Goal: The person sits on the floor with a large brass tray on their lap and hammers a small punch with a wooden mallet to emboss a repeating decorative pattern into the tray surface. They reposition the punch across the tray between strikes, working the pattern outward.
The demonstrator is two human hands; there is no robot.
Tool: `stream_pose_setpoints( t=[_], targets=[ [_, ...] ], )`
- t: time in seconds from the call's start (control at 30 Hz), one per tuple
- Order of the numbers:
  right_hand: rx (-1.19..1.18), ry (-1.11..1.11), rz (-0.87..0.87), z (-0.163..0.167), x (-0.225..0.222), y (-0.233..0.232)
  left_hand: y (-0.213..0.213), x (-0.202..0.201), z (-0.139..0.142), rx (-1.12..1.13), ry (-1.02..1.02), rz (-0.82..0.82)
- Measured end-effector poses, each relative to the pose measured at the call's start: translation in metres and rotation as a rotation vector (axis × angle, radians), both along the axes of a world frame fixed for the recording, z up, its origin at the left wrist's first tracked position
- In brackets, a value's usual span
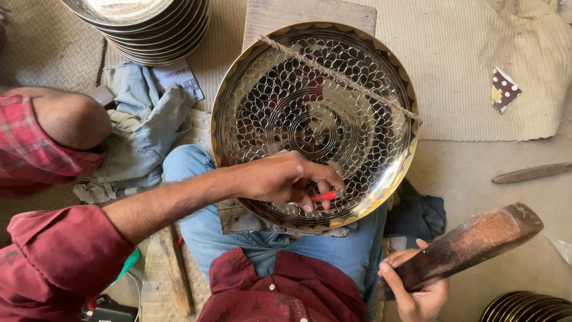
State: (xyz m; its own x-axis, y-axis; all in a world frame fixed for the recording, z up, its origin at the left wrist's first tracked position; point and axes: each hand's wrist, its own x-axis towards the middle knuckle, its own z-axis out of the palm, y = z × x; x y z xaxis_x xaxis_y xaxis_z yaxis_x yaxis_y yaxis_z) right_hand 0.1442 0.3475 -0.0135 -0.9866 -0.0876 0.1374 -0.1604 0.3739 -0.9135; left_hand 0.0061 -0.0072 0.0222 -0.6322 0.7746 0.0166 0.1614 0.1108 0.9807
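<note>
Large round engraved brass plate (316, 113): propped on the person's lap, a twine cord (339, 74) across its upper face.
Left hand (286, 179): fingers pinched on a thin red-handled tool (325, 195), tip on the plate's lower part.
Right hand (417, 286): fingers wrapped around a dark wooden mallet (471, 241), held beside the plate's lower right.

plates: stacked (146, 30) at the mat's top left edge
cloth: crumpled blue-grey heap (140, 128) just below the stack
paper scrap: dotted (504, 88), near the mat's right edge
stick: (530, 173) on the floor, right
second stack: (527, 307) bottom right corner
</note>
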Motion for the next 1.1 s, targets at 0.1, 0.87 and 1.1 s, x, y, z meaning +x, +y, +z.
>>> stream_pose_setpoints(
  t=[0.1,0.87,1.1],
  targets=[
    [0.008,0.03,-0.034,-0.006,0.002,-0.004,-0.001,-0.001,-0.001,0.007,0.025,-0.018],
    [0.173,-0.119,-0.135,-0.004,-0.023,-0.03,0.0,-0.005,-0.01,0.027,0.017,-0.079],
    [0.231,-0.019,-0.055,-0.009,-0.028,-0.029,-0.001,-0.005,-0.01,0.054,-0.054,-0.106]
  ],
)
